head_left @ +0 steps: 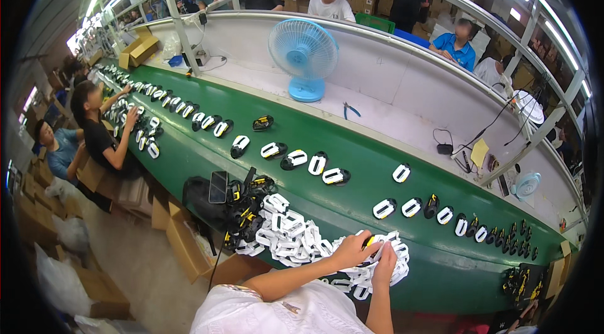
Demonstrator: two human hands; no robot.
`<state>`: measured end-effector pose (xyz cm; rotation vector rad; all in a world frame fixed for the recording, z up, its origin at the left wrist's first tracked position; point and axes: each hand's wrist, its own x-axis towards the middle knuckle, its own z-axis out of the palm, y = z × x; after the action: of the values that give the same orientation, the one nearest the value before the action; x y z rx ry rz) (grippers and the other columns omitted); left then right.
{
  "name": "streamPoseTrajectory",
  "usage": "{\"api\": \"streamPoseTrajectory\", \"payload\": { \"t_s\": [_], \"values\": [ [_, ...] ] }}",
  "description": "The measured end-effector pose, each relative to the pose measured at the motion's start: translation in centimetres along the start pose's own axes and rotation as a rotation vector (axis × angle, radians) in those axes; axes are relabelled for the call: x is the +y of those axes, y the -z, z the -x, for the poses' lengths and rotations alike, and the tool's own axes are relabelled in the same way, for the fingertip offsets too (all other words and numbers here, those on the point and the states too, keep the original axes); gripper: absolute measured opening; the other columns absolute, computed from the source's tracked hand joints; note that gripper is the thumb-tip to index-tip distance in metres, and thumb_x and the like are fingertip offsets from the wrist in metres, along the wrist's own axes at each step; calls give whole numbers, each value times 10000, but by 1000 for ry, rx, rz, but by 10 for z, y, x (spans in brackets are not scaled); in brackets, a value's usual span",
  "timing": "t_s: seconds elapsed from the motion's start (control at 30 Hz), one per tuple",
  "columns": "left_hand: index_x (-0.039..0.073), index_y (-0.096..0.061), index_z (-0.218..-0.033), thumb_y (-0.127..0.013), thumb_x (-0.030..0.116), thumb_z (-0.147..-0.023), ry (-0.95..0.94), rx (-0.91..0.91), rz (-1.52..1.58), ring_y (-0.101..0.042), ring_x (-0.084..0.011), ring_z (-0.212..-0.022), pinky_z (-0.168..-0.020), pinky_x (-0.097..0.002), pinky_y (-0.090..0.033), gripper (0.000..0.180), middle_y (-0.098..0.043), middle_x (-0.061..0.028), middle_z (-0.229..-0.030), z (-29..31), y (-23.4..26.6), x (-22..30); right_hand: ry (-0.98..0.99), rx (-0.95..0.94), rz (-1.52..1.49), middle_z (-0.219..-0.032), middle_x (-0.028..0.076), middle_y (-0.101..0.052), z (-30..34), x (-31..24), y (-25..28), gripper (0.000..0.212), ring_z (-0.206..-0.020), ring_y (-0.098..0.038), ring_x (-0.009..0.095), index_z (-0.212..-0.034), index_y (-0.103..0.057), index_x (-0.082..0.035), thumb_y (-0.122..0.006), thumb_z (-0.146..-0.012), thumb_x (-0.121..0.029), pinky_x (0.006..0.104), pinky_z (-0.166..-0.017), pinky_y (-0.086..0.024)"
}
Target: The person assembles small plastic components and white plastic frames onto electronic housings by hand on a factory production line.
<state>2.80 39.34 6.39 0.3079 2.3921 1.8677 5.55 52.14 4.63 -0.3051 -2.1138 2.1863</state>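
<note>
My left hand (pixel 353 252) is closed round a small black and yellow piece (pixel 369 241), mostly covered by my fingers. My right hand (pixel 385 265) comes up close beside it, fingers bent together over the white frames; what it grips, if anything, is hidden. Both hands are over the right end of a heap of white oval frames (pixel 296 236) at the near edge of the green conveyor belt (pixel 340 208). More white frames (pixel 397 265) lie round my fingers. Left of the heap sits a pile of black and yellow parts (pixel 248 211).
A phone (pixel 218 187) rests on a black bag (pixel 196 192) at the left. Rows of black units with white frames (pixel 294 159) line the belt. Beyond stand a blue fan (pixel 303 60) and pliers (pixel 351 110) on a ledge. Co-workers (pixel 104 126) work at the left; cartons (pixel 189 243) stand below.
</note>
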Motion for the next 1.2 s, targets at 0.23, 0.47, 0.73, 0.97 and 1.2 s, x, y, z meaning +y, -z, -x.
{"api": "streamPoseTrajectory", "payload": {
  "t_s": [0.23, 0.47, 0.73, 0.97, 1.2],
  "values": [
    [-11, -454, -1001, -535, 356, -863, -62, -41, -39, -577, -385, -644, -556, -415, -432, 400, -572, -226, -714, 5, -3, 7, -162, 199, 5, -776, 44, -521, -28, 7, 2, 456, -702, -472, 116, -809, -556, -11, -404, -931, -424, 248, -638, -381],
    [-8, -454, -1026, -511, 337, -880, -60, -129, -32, -563, -389, -653, -567, -439, -416, 379, -555, -215, -724, -6, -8, 9, -130, 380, -31, -780, 85, -498, -35, -11, -4, 581, -735, -488, 163, -769, -539, 26, -362, -915, -507, 305, -672, -409],
    [-18, -485, -933, -526, 286, -865, -98, 73, -134, -583, -398, -652, -566, -431, -462, 315, -588, -217, -731, -8, -19, 9, -80, 227, -108, -708, 56, -426, -48, -7, -4, 512, -692, -463, 152, -676, -474, -21, -387, -927, -459, 289, -645, -388],
    [-15, -479, -931, -539, 291, -862, -76, 77, 26, -584, -385, -606, -527, -413, -447, 319, -582, -206, -690, -16, -2, 7, -152, 226, -17, -726, 35, -429, -56, -11, -16, 467, -678, -445, 124, -713, -487, -43, -408, -923, -453, 281, -649, -378],
    [-12, -479, -896, -544, 304, -856, -55, -20, -88, -581, -378, -608, -533, -415, -443, 325, -576, -205, -684, -15, -5, 9, -243, 261, -297, -581, -24, -362, -63, -8, -18, 452, -521, -381, 80, -613, -402, -112, -421, -921, -442, 235, -499, -330]
  ]
}}
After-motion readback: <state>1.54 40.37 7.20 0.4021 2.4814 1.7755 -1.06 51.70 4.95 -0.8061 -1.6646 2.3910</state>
